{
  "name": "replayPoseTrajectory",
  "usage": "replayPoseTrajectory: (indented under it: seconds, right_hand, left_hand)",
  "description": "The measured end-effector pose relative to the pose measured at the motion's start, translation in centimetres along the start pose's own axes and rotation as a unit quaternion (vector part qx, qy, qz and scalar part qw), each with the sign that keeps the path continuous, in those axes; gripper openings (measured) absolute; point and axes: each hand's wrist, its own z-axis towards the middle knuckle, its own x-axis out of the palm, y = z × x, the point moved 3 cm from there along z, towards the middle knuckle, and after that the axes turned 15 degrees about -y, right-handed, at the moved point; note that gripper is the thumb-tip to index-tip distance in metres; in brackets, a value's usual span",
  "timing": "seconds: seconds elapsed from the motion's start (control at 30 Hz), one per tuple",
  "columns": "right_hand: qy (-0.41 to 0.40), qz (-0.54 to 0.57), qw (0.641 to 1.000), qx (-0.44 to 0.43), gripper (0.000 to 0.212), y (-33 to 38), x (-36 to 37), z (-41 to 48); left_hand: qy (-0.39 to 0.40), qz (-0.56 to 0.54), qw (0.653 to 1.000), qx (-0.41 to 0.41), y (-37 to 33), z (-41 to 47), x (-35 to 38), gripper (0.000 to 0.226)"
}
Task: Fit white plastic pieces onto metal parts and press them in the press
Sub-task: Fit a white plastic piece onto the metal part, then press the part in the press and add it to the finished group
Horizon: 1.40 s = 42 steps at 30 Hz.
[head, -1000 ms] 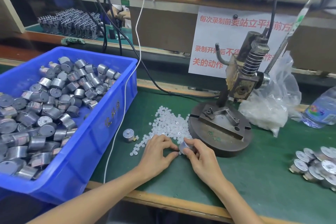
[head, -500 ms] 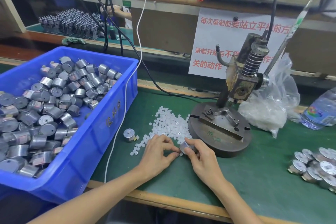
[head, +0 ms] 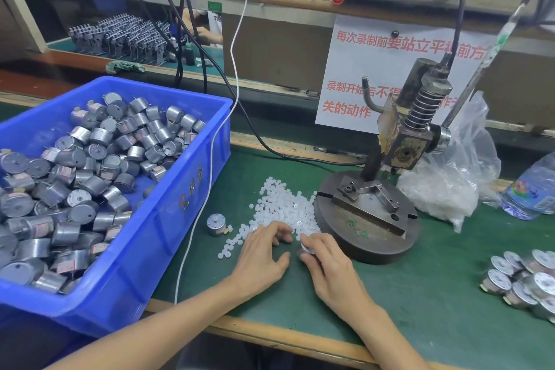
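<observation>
Right now my left hand (head: 264,252) sits at the near edge of the heap of white plastic pieces (head: 285,207), fingers bent down onto them and thumb spread apart. I cannot tell whether a piece is caught under those fingertips. My right hand (head: 330,267) is just beside it, with thumb and fingers curled round a small round metal part (head: 306,249), which it holds low over the green surface (head: 420,294). Only the part's silver rim shows between the fingers.

The heap lies on the surface between the blue bin (head: 168,204) and the press (head: 369,213), and its far right edge touches the round base of the press. The press stands just beyond my right hand, its spring-loaded head raised above the fixture plate.

The bin, on my left, is piled with loose metal motors (head: 75,174). One single motor (head: 215,224) stands upright on the surface between the bin wall and the heap. A white cable (head: 210,174) runs down past the bin's corner to the front edge of the surface.

Further right, behind the press, there is a clear plastic bag (head: 450,189) holding more white pieces, and a water bottle (head: 534,189) lies beside it. At the far right a cluster of motors (head: 528,282) rests on the surface, well apart from both hands. A paper sign (head: 375,69) with red writing hangs behind the press.
</observation>
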Motion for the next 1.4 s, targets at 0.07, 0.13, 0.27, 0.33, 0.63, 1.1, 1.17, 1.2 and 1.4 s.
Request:
replayPoseTrajectory:
  seconds: [0.07,0.13,0.27,0.33,0.63,1.1,1.17,1.2,1.4]
  right_hand:
    - [0.001,-0.02,1.0,-0.019,0.028,0.2,0.1,0.0]
    - [0.0,-0.035,0.999,-0.04,0.029,0.3,0.2,-0.1]
    - [-0.003,-0.053,0.996,-0.068,0.032,0.4,0.5,-0.1]
    - [0.001,-0.047,0.997,-0.062,0.035,0.5,0.5,0.0]
    - [-0.132,0.263,0.902,0.314,0.018,-0.7,-1.0,0.7]
    - [-0.255,0.322,0.779,0.474,0.025,-5.2,-8.3,3.1]
    - [-0.263,0.275,0.81,0.446,0.023,-5.7,-9.3,3.9]
    - [-0.273,0.246,0.826,0.428,0.022,-5.9,-9.9,4.6]
    - [-0.42,0.136,0.852,0.28,0.021,-5.8,-15.9,12.3]
  left_hand:
    - [0.01,-0.002,1.0,0.001,0.0,0.0,0.1,0.039]
    - [0.013,0.005,1.0,0.004,0.0,0.0,0.1,0.041]
    - [0.015,0.014,1.0,0.011,0.1,0.0,0.2,0.041]
    - [0.016,0.015,1.0,0.016,0.0,-0.1,0.1,0.039]
    - [0.028,-0.037,0.996,0.074,-4.0,0.2,0.4,0.04]
    - [0.015,0.087,0.986,0.145,-10.8,9.2,8.9,0.036]
    - [0.012,0.103,0.985,0.141,-10.6,9.8,9.6,0.038]
    - [0.01,0.107,0.984,0.14,-10.6,10.0,9.8,0.038]
    - [-0.005,0.11,0.987,0.115,-10.4,10.9,10.0,0.043]
